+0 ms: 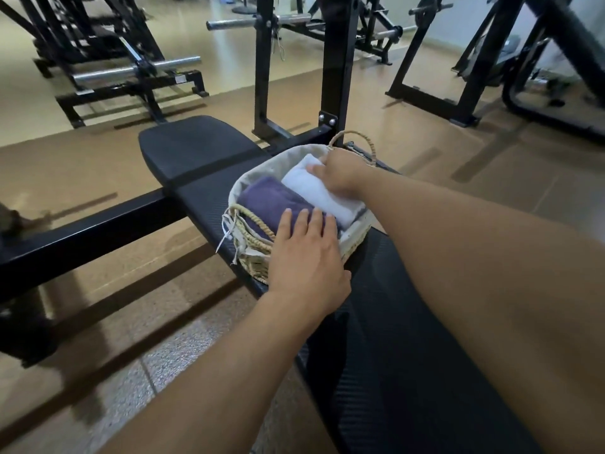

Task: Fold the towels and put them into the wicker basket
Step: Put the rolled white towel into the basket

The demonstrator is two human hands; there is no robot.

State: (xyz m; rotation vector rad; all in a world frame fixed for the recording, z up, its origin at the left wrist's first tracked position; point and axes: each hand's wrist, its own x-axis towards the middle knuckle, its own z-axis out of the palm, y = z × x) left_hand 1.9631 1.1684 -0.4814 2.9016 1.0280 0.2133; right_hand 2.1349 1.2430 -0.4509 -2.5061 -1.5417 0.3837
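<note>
**Both hands at the basket on the counter's edge**

The black padded counter [409, 322] runs away from the person in a narrow strip, and bare floor [157, 371] lies close along its left edge. The basket [258, 257] sits across that strip, its near-left side reaching the counter's left edge, so little padding is free around it; the wider pad beyond it is bare.

The left hand [304, 253] lies over the basket's near rim, fingers straight and together, fingertips resting on the purple towel [268, 198]. That towel lies folded in the left half of the basket. Just beside it, touching along its length, is the white towel [314, 188] in the right half. The right hand [340, 172] is farther in, by the far handle [370, 145], fingers curled onto the white towel's far end, gripping it.

Past the basket a black upright post [337, 60] rises close behind the handle. Farther off, weight racks [108, 60] stand well apart on open floor.
</note>
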